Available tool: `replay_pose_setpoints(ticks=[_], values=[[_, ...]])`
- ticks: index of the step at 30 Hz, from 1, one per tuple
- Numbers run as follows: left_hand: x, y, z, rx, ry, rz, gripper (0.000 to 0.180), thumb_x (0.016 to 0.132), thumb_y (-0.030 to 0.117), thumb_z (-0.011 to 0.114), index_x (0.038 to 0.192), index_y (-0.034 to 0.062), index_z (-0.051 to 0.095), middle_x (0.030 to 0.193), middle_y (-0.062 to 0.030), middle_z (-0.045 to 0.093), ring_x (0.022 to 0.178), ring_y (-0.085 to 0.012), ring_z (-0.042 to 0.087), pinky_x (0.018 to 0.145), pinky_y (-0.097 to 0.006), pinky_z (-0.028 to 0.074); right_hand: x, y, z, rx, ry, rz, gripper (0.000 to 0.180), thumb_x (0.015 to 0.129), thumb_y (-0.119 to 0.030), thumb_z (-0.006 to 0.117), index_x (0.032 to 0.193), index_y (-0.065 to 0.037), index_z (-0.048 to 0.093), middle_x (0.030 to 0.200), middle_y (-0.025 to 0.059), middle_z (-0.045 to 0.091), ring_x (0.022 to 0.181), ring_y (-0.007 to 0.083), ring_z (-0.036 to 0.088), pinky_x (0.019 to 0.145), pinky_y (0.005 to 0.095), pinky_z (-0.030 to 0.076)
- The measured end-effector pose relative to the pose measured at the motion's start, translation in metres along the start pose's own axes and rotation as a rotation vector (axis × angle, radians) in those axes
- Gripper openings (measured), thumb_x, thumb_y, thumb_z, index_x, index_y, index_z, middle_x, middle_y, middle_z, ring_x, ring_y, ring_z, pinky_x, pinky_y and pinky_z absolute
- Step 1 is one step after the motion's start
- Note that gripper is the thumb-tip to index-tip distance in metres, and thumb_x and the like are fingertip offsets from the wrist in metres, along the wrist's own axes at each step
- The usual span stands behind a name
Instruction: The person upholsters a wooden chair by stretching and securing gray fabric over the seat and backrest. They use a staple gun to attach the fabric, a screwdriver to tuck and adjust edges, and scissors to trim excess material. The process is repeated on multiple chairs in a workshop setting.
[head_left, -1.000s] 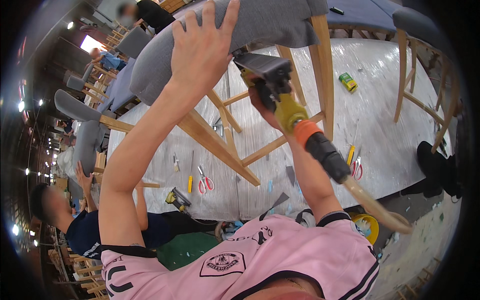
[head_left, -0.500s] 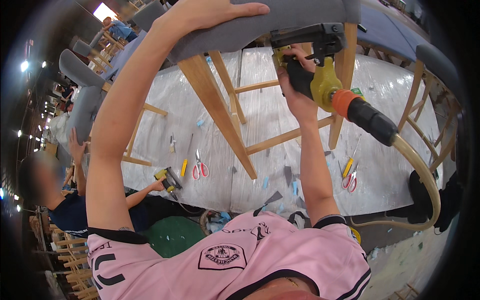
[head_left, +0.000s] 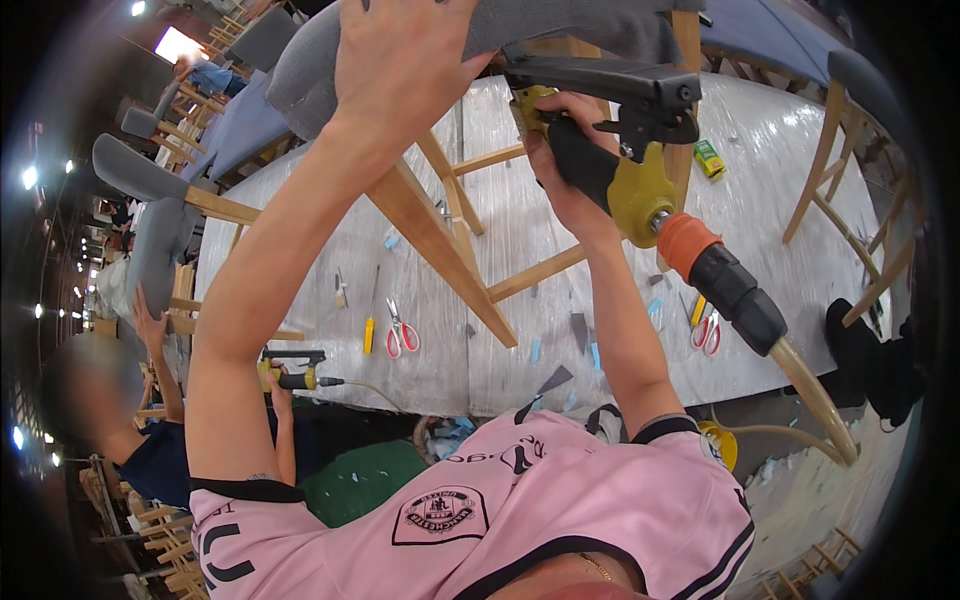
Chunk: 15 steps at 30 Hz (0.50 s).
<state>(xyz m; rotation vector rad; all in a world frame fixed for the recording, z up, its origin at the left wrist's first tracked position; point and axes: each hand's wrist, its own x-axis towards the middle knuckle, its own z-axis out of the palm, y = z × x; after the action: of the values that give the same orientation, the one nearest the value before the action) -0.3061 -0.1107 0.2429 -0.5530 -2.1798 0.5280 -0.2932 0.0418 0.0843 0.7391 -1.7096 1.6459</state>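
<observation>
A chair (head_left: 440, 250) with wooden legs and grey upholstery (head_left: 575, 28) stands tilted over the worktable at the top of the view. My left hand (head_left: 400, 65) grips the grey upholstery near its left end, the thumb stretched to the right; its fingertips run past the upper edge. My right hand (head_left: 570, 165) is wrapped round the black handle of a yellow-green air staple gun (head_left: 640, 190). The gun's black nose lies close under the upholstery; whether it touches cannot be made out. An orange coupling (head_left: 688, 245) joins it to a clear hose (head_left: 812, 395).
The plastic-covered table (head_left: 440, 370) bears scissors (head_left: 402, 330), more scissors (head_left: 706, 333), a yellow cutter (head_left: 369, 335), a green box (head_left: 709, 159) and fabric scraps. At left a co-worker's hand (head_left: 280, 385) holds another staple gun (head_left: 293, 372). Another chair (head_left: 835, 150) stands at right.
My left hand has turned and now lies lower across the upholstery. The staple gun has shifted left and slightly down, its nose further left. The co-worker's staple gun has swung level and left.
</observation>
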Motion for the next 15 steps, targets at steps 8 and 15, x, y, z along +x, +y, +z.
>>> replay_pose_setpoints(ticks=[8, 15], values=[[-0.005, 0.004, 0.008, 0.075, 0.01, -0.002, 0.11, 0.069, 0.03, 0.091, 0.159, 0.0091, 0.032, 0.142, -0.0209, 0.051, 0.126, -0.0382, 0.053, 0.102, -0.049, 0.045, 0.001, -0.01, 0.014, 0.874, 0.157, 0.665, 0.045, 0.084, 0.007, 0.067, 0.127, -0.004, 0.058, 0.106, 0.0036, 0.067, 0.09, 0.0114, 0.063, 0.08, 0.0268, 0.056], [0.046, -0.098, 0.04, -0.275, -0.243, -0.208, 0.121, 0.073, 0.081, 0.067, 0.16, 0.0061, 0.031, 0.14, -0.0282, 0.058, 0.119, -0.0431, 0.065, 0.101, -0.047, 0.053, 0.006, -0.007, 0.007, -0.015, -0.027, 0.117, 0.03, 0.088, 0.0, 0.068, 0.117, -0.006, 0.063, 0.123, 0.0113, 0.064, 0.118, 0.0248, 0.061, 0.106, 0.0366, 0.044]])
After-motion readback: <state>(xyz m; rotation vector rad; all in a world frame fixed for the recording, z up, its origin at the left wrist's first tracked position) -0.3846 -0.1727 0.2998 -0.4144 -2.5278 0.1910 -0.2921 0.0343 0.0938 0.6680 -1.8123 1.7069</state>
